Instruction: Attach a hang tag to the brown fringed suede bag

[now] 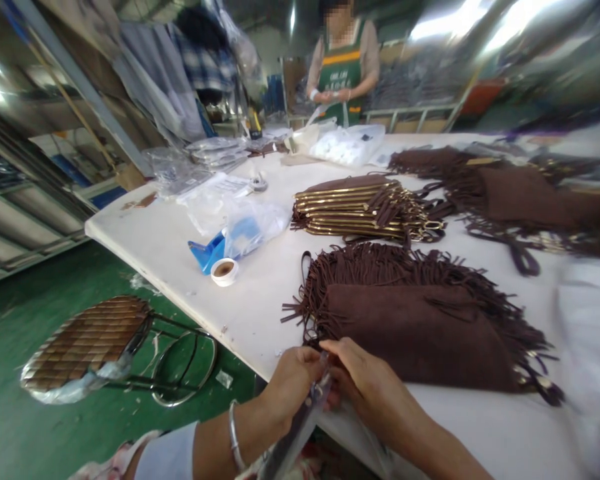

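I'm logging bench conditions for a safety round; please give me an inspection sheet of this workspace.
Surface: white table, small scraps near its edge.
Job's things: clear plastic in the hands; brown fringed piece lying just beyond them; gold-trimmed stack behind that.
Clutter: blue holder beside a white roll; white plastic bag towards the far edge.
Hands: left hand and right hand close together, fingers closed on the clear plastic; exact grip partly hidden.
Cables: nothing seen.
Surroundings: green floor with litter; round stool beside the table; co-worker in a green apron across it.
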### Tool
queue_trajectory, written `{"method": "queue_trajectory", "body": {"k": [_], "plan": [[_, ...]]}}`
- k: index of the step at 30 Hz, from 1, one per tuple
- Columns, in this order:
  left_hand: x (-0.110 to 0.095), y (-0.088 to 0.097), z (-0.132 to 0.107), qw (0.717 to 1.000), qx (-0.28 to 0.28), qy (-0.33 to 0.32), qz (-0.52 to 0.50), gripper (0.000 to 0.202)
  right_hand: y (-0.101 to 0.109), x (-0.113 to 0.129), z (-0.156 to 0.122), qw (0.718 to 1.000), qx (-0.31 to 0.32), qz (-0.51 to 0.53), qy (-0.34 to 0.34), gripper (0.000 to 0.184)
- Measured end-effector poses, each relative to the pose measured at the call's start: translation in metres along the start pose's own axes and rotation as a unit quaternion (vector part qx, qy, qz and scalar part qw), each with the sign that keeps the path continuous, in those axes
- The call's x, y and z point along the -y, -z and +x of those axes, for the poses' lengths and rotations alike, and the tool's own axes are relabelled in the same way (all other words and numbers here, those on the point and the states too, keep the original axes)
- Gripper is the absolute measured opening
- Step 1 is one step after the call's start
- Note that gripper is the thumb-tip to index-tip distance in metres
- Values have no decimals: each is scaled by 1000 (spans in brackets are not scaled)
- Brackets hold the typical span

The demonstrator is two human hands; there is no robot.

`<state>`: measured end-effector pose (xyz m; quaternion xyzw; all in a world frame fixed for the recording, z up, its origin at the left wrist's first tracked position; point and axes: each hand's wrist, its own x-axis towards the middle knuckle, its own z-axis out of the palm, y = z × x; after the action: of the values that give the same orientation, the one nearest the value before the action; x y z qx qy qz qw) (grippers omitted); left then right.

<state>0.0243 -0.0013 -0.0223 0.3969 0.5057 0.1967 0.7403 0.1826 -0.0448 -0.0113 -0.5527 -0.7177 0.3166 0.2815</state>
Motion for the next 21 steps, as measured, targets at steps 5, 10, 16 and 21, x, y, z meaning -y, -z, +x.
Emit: {"method": "queue_trajectory", "body": {"k": [5, 10, 16, 21], "plan": [[-4, -4, -2, 999, 10, -39, -12, 28, -6, -3, 4, 998, -39, -38, -22, 20], [-9, 10, -20, 1000, 19, 5, 4, 41, -12, -7, 2, 994, -88, -66, 3, 25], [6, 23, -36, 997, 38, 42, -48, 36, -20, -11, 4, 989, -111, -98, 7, 21], [5, 11, -27, 994, -21, 43, -93, 28, -25, -13, 10, 983, -130, -128, -16, 18]]}}
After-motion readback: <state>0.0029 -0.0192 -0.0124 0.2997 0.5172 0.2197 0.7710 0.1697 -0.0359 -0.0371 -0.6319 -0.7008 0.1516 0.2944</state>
